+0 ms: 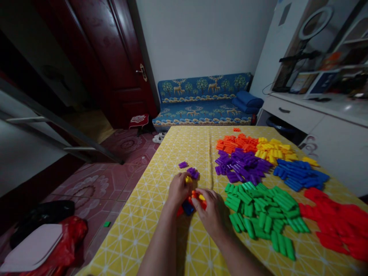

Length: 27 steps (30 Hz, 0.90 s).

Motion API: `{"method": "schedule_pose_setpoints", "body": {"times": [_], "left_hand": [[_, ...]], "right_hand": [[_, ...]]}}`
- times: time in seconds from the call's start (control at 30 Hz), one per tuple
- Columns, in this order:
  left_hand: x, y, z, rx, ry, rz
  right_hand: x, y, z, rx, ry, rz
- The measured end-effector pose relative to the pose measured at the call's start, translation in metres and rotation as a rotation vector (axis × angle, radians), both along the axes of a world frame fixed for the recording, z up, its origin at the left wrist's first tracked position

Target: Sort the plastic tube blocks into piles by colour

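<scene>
My left hand [178,188] is closed around a small yellow plastic building block [188,179], its fingers partly hiding it. To its right, my right hand [212,209] has thumb and fingertips closed on an orange block [194,194]. Between and under the hands lies a small cluster of blocks, with a blue block [188,208], a red block [180,211] and another yellow piece [202,197] showing. Whether these are joined I cannot tell. Just beyond my left hand lie purple blocks [193,173], with one more purple block [183,165] apart from them.
Sorted piles cover the right side of the yellow tablecloth [138,226]: orange [236,143], yellow [274,149], purple [244,165], blue [300,174], green [261,209] and red [342,222]. A green block [107,224] lies on the floor. A blue sofa [198,111] stands beyond the table.
</scene>
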<state>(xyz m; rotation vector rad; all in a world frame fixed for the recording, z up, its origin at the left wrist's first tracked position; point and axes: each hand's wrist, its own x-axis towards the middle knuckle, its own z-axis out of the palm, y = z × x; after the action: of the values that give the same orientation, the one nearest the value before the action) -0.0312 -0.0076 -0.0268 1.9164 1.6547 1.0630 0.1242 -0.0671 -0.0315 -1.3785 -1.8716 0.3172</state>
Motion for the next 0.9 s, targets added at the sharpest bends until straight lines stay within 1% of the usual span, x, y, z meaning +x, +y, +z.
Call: {"method": "schedule_pose_setpoints", "body": {"times": [0.07,0.13,0.2,0.27,0.37,0.4,0.47,0.57,0.6,0.67,0.7,0.77,0.83,0.9], "left_hand": [[0.001,-0.001,0.004,-0.024,-0.227,-0.016],[0.002,-0.003,0.012,-0.088,-0.453,-0.072],[0.005,-0.006,0.02,-0.164,-0.604,-0.143],[0.008,-0.009,0.024,-0.235,-0.679,-0.221],[0.012,-0.011,0.022,-0.335,-0.725,-0.34],[0.013,-0.011,0.02,-0.355,-0.727,-0.363],[0.012,-0.01,0.017,-0.346,-0.72,-0.358],[0.002,-0.012,0.021,-0.248,-0.648,-0.236],[-0.005,-0.016,0.025,-0.211,-0.588,-0.176],[-0.022,-0.027,0.032,-0.152,-0.399,-0.092],[-0.031,-0.036,0.034,-0.137,-0.284,-0.09],[-0.046,-0.054,0.032,-0.184,-0.071,-0.186],[-0.051,-0.072,0.023,-0.268,0.101,-0.271],[-0.044,-0.084,0.007,-0.276,0.243,-0.284]], "right_hand": [[0.001,0.001,-0.001,0.063,0.085,-0.013],[0.002,0.002,-0.002,0.131,0.167,-0.034],[0.001,0.002,-0.001,0.139,0.246,-0.033],[0.0,0.001,0.0,0.086,0.32,0.001],[-0.001,0.001,-0.003,0.042,0.409,0.053],[-0.001,0.002,-0.005,0.033,0.439,0.056],[-0.001,0.006,-0.013,-0.014,0.529,0.042],[-0.001,0.012,-0.025,-0.131,0.717,-0.002],[-0.001,0.013,-0.027,-0.159,0.777,-0.023],[0.0,0.014,-0.028,-0.196,0.864,-0.057],[0.0,0.014,-0.027,-0.208,0.891,-0.069],[0.0,0.014,-0.024,-0.226,0.928,-0.087],[0.001,0.014,-0.023,-0.244,0.959,-0.089],[0.001,0.015,-0.025,-0.255,0.987,-0.084]]}}
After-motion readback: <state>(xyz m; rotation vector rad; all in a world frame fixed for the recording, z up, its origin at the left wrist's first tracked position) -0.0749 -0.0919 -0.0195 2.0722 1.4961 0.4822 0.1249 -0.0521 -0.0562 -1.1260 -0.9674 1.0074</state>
